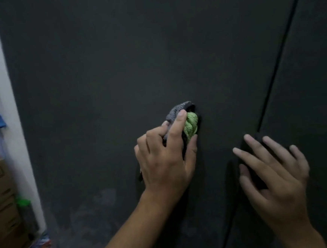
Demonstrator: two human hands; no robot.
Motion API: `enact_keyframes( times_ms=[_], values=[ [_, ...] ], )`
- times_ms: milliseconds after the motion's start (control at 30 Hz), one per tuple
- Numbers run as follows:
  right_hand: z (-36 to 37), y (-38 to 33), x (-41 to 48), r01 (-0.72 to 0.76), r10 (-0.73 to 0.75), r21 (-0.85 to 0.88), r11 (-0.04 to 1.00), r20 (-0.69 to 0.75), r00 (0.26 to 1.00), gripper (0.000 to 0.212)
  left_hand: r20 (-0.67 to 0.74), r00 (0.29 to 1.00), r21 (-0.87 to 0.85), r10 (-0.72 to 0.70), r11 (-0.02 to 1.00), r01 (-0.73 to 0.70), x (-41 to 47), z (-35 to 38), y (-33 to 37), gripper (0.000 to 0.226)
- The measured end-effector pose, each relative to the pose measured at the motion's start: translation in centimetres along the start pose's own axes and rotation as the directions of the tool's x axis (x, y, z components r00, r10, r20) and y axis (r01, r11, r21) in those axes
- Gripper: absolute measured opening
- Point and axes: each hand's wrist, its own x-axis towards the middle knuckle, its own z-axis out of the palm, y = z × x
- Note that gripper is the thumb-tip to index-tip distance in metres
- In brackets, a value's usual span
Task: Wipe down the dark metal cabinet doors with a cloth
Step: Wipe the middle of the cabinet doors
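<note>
Fingers (pixel 175 128): left hand (pixel 165 162) clamps cloth (pixel 190 125), long axis up-right | right hand (pixel 276 173) splayed

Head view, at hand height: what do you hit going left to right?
cardboard boxes → white wall → left cabinet door → left hand gripping the cloth → right hand → right cabinet door

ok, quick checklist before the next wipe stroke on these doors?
1. Left hand grips cloth: ok.
2. Cloth against left door: ok.
3. Right hand, fingers spread beside the seam, clear of the cloth: ok.
4. Right hand touching the door: cannot tell.
5. Pale smudges low on left door gone: not ok.
6. Right door clean: cannot tell, too dark.
</note>
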Motion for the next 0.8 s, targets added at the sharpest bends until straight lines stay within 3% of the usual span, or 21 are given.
enact_keyframes(
  times_ms=[200, 400, 533, 633, 700, 800],
  values=[
    [-4.0, 8.0, -1.2, -0.283, 0.282, 0.075, 0.956, 0.022, 0.959, 0.051, -0.028, 0.997, -0.040, -0.077, 0.996, 0.075, 1.0, 2.1, 6.8, 0.052],
    [-5.0, 11.2, -3.8, -0.243, 0.228, 0.064, 0.968, 0.180, 0.957, 0.062, 0.127, 0.984, -0.028, 0.122, 0.992, -0.119, -2.3, 3.8, 11.9, 0.054],
    [-5.3, 12.1, -4.3, -0.195, 0.173, 0.097, 0.976, 0.197, 0.965, 0.062, 0.227, 0.928, 0.000, 0.296, 0.953, -0.304, -6.3, 3.3, 11.1, 0.053],
    [-5.3, 12.4, -4.6, -0.175, 0.153, 0.105, 0.979, 0.190, 0.970, 0.061, 0.275, 0.895, 0.037, 0.352, 0.926, -0.375, -5.7, 2.5, 10.1, 0.050],
    [-5.3, 12.4, -4.7, -0.165, 0.144, 0.113, 0.980, 0.175, 0.974, 0.060, 0.252, 0.928, 0.058, 0.275, 0.953, -0.298, -3.9, 2.2, 9.9, 0.046],
    [-5.2, 12.4, -4.7, -0.168, 0.147, 0.127, 0.978, 0.161, 0.976, 0.060, 0.117, 0.993, -0.008, -0.010, 1.000, 0.011, -0.8, 2.6, 11.4, 0.047]
  ],
)
